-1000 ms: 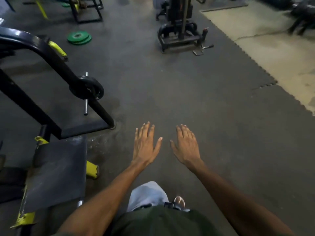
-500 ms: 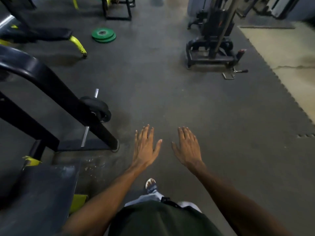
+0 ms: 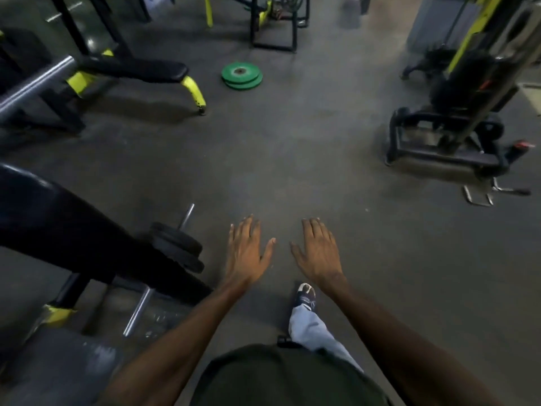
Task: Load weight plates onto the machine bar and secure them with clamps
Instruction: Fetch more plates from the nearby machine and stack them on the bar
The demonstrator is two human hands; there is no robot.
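Note:
My left hand (image 3: 247,253) and my right hand (image 3: 317,253) are held out flat in front of me, palms down, fingers apart, holding nothing. Just left of my left hand a black machine arm (image 3: 87,244) slopes down, with black weight plates (image 3: 178,250) on its steel bar (image 3: 186,216). The bar's lower end (image 3: 139,310) sticks out below the arm. A stack of green weight plates (image 3: 241,76) lies on the floor far ahead, well beyond both hands. No clamp is visible.
A black bench with yellow feet (image 3: 146,73) stands at the upper left. A black and yellow machine (image 3: 456,112) stands at the right, with metal handles (image 3: 480,194) on the floor by it. A frame (image 3: 275,27) stands at the back. My foot (image 3: 304,294) steps forward on the grey mat.
The view has moved forward and tilted up; the green plates and right-hand machine appear nearer. My right foot has stepped ahead. Both hands stay flat and empty.

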